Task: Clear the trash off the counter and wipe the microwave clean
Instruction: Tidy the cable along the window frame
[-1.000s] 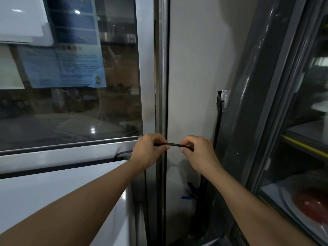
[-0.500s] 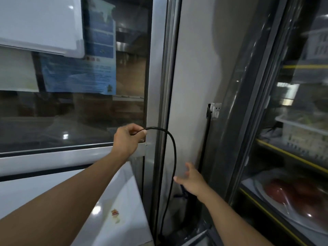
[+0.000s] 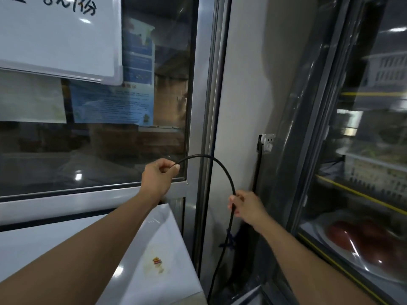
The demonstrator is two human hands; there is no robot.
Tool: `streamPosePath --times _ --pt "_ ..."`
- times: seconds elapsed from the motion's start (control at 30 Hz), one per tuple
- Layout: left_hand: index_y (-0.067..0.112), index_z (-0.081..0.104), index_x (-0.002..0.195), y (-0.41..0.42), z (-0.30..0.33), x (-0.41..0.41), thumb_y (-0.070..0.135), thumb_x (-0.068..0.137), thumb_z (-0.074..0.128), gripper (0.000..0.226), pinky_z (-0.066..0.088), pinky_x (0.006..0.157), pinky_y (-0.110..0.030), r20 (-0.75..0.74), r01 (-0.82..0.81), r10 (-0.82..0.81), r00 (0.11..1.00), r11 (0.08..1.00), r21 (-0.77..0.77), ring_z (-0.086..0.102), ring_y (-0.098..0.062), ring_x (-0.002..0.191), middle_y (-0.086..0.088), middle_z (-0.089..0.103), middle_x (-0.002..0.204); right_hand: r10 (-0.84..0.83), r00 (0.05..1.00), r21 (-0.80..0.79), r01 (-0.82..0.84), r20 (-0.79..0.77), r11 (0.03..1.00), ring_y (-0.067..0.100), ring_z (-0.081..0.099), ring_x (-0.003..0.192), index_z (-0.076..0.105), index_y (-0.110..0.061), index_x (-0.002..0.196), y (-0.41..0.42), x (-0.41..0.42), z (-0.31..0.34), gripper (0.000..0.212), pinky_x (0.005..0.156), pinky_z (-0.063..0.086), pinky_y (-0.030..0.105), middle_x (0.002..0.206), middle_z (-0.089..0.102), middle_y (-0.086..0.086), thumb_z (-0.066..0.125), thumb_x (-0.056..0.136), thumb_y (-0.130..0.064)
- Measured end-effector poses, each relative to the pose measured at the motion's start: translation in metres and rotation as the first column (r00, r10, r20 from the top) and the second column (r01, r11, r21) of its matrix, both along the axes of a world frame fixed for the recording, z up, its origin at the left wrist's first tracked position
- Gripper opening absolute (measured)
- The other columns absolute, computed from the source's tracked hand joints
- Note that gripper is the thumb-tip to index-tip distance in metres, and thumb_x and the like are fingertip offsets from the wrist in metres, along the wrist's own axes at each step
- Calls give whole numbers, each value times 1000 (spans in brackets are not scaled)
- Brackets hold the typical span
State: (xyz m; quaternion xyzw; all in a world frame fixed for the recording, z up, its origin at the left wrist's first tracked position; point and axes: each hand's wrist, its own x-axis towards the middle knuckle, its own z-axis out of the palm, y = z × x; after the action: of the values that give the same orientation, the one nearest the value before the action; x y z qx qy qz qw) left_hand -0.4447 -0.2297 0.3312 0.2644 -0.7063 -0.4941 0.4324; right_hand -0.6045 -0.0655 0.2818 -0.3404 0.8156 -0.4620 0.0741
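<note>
A thin black power cable point(image 3: 217, 164) arcs in front of a metal window frame. My left hand point(image 3: 159, 176) pinches its upper end at the frame. My right hand point(image 3: 246, 206) grips the same cable lower down, where it drops toward the floor gap. Below my left arm lies the white top of the microwave point(image 3: 163, 245), with a small stain and sticker on it. The rest of the microwave is out of sight.
A wall socket point(image 3: 267, 142) with a plugged black lead sits on the grey wall strip. A glass-door fridge point(image 3: 363, 194) with shelves and a covered plate stands on the right. A whiteboard point(image 3: 59, 36) and papers hang on the window at left.
My right hand let go of the cable, dropped down and has now taken hold of it again lower. The cable went from a short straight stretch to a tall arc.
</note>
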Motion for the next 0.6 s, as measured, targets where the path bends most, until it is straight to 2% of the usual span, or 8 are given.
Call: streamPosePath --times 0.1,0.2,0.3,0.37,0.47,0.6 --pt "14 66 84 -1 4 -3 15 87 63 5 45 82 -30 42 43 -42 998 999 -17 62 -21 86 -6 66 84 -20 995 -19 19 -99 1000 15 57 61 54 -14 66 23 -9 37 30 69 52 32 66 62 3 49 95 -12" --pt "13 69 92 2 9 -11 16 88 62 8 44 84 -30 77 84 -82 994 996 -33 62 -20 91 -6 69 91 -43 978 -17 40 -205 999 20 63 64 57 -4 73 42 -13 77 23 66 56 36 70 66 11 52 94 -13" --pt "10 67 108 13 7 -23 14 87 64 22 47 81 -25 114 101 -93 989 993 -62 63 -19 95 -8 69 102 -64 976 -15 63 -206 998 24 63 67 57 -11 70 56 -17 114 24 63 56 33 73 65 13 53 94 -13" --pt "12 62 117 23 3 -30 14 85 66 32 50 89 -31 126 118 -108 986 990 -79 61 -20 102 -6 66 111 -69 963 8 74 -260 997 24 63 66 58 -10 71 62 -19 136 23 62 56 33 71 64 12 53 93 -11" --pt "16 55 125 34 0 -40 17 82 70 45 42 105 -37 144 164 -144 979 976 -140 54 -18 117 -2 60 124 -81 941 33 97 -330 995 22 62 64 63 -5 80 68 -23 163 18 56 54 29 74 66 15 53 93 -11" --pt "18 55 126 32 6 -50 19 83 69 45 39 104 -33 125 168 -147 981 969 -183 52 -17 121 -2 59 127 -76 930 76 111 -358 991 20 61 65 63 -4 81 65 -29 177 20 54 52 25 78 67 17 52 95 -13"
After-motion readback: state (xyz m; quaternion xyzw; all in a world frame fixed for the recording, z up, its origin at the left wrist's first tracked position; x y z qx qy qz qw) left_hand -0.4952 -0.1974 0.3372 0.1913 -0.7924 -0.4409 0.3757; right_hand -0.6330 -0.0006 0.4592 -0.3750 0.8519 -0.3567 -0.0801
